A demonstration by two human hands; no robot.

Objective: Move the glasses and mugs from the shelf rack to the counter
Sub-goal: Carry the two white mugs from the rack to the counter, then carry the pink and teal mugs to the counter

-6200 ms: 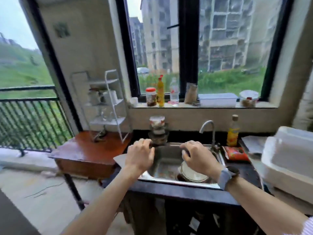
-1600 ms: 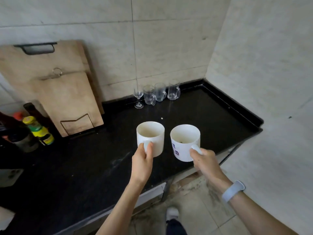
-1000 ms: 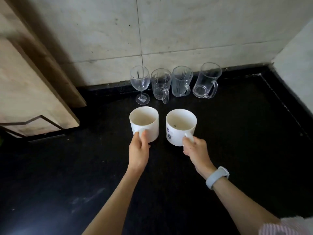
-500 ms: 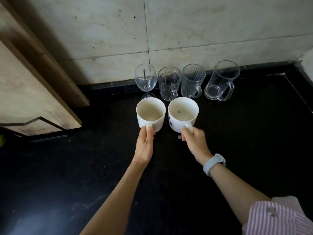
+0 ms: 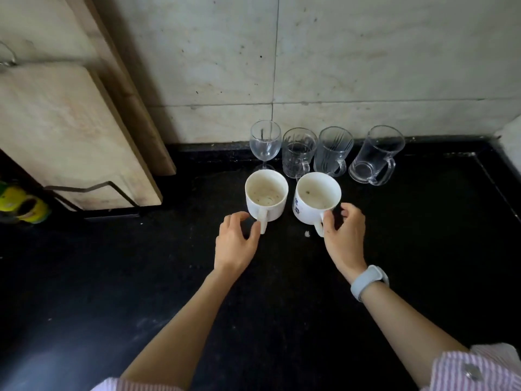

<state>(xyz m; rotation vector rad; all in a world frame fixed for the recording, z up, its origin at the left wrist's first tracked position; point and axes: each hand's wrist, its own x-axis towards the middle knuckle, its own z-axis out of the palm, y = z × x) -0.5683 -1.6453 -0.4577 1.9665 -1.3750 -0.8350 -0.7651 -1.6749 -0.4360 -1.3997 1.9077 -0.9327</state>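
With both white mugs (image 5: 266,196) (image 5: 316,199) standing on the black surface (image 5: 423,249) just before the row of glasses (image 5: 327,153), the left hand (image 5: 235,244) and right hand (image 5: 345,239) are hovering by the handles, fingers apart and loosely curled, risking a knock that tips them into the glassware.

Cut off at the left edge: yellow-green bottle (image 5: 19,204), only part in view, label unreadable. Cutting boards (image 5: 64,131) cropped by the top and left edges. Wine glass (image 5: 265,142) foot hidden behind the left mug (image 5: 266,197). Blue print on the right mug (image 5: 315,200) too small to read. Both striped sleeves (image 5: 476,371) clipped at the bottom edge.
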